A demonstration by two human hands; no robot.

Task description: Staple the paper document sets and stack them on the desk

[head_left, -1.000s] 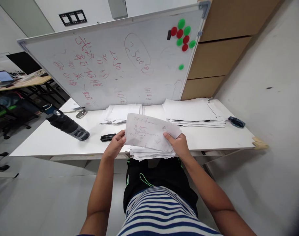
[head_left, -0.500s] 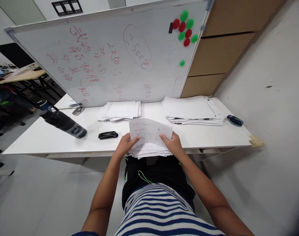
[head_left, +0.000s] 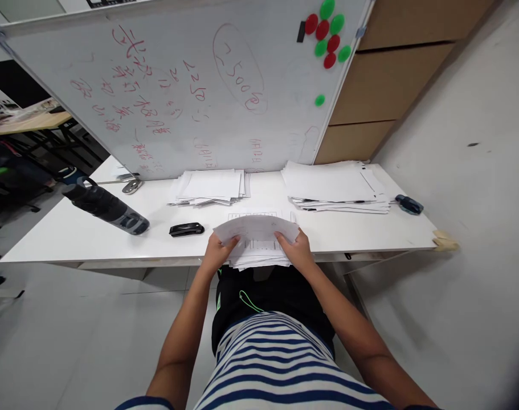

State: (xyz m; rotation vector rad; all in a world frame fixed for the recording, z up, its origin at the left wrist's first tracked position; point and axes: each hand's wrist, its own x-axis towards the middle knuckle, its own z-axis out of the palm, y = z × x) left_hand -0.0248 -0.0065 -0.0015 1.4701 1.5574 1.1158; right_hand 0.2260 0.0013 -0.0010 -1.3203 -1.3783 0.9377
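A sheet of paper [head_left: 256, 226] bows upward between my two hands. My left hand [head_left: 219, 250] pinches its left side, thumb on top. On the opposite side my right hand [head_left: 295, 247] grips it the same way. Beneath the sheet lies a stack of printed papers [head_left: 259, 259] at the desk's front edge, partly covered by the sheet and overhanging slightly. A black stapler [head_left: 186, 229] rests on the desk to the left of my left hand.
The white desk [head_left: 344, 230] carries two more paper piles, a smaller one [head_left: 212, 185] and a larger one [head_left: 331, 182]. A dark water bottle [head_left: 107, 206], a computer mouse [head_left: 131, 186] and a dark blue object [head_left: 408, 204] stand around them. A whiteboard [head_left: 280, 114] rises behind.
The sheet has bent from nearly flat into an arch, and its left side has shifted left with my left hand. More of the printed stack underneath shows. The view has tilted slightly.
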